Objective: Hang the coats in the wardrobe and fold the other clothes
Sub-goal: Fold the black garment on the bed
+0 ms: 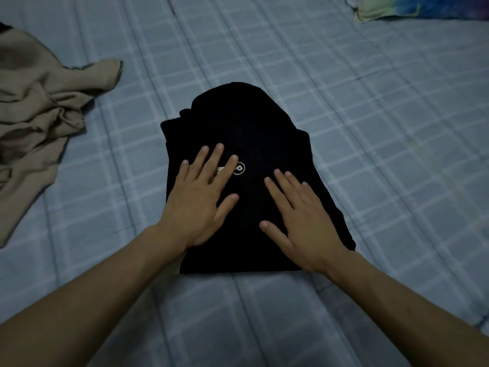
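A black garment with a small white round logo lies folded into a compact stack in the middle of the bed. My left hand rests flat on its left half, fingers straight and spread, partly covering the logo. My right hand lies flat on its right half, fingers straight. A crumpled beige garment lies unfolded at the left side of the bed, apart from both hands.
The bed is covered by a light blue checked sheet. A tie-dye green, blue and purple pillow sits at the far right corner. A dark item shows at the far left edge.
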Demonstrator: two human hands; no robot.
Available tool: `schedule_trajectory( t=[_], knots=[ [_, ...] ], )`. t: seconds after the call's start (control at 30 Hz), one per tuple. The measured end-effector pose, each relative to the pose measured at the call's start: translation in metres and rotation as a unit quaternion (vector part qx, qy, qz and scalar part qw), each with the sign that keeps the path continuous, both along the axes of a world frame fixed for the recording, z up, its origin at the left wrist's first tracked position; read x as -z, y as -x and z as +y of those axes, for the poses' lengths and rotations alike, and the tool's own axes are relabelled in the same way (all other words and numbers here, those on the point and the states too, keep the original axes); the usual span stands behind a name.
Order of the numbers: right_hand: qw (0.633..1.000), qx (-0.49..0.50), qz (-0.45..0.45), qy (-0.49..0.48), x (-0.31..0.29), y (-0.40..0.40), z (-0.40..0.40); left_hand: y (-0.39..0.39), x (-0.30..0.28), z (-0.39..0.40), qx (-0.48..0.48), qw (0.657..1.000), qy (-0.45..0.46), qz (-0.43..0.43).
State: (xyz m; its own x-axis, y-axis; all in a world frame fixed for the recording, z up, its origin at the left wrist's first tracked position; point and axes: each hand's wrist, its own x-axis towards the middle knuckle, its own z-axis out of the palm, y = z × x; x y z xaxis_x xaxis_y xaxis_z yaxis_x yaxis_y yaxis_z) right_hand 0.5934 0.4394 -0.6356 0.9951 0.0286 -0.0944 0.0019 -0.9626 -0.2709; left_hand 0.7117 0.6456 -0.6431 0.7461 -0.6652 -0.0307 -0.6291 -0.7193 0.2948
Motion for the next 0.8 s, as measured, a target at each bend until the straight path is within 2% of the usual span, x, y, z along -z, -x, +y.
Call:
schedule_trajectory(
  t=[0.13,0.2,0.3,0.43,0.57,0.7,0.8],
  knots=[
    [0.998,-0.041,-0.04,-0.014,-0.015,0.028,0.0,0.038,-0.034,0.025,0.045,0.992,0.092,-0.072],
    [0.997,-0.064,-0.041,0.015,-0.014,0.052,-0.003,0.062,-0.036,0.043,0.052,0.988,0.111,-0.09],
    [0.994,-0.06,-0.042,0.077,-0.002,0.074,-0.009,0.088,-0.02,0.06,0.052,0.992,0.075,-0.083],
    [0.992,-0.041,-0.067,0.096,0.009,0.066,-0.009,0.091,0.004,0.05,0.051,0.995,-0.009,-0.084],
    [0.99,-0.03,-0.106,0.086,0.012,0.057,-0.006,0.079,0.009,0.041,0.064,0.991,0.003,-0.121],
    [0.991,-0.037,-0.114,0.061,-0.027,0.035,-0.019,0.061,-0.032,0.033,0.09,0.974,0.069,-0.195],
    [0.992,-0.035,-0.103,0.057,-0.08,0.012,-0.026,0.037,-0.082,0.023,0.081,0.969,0.073,-0.223]
  ],
)
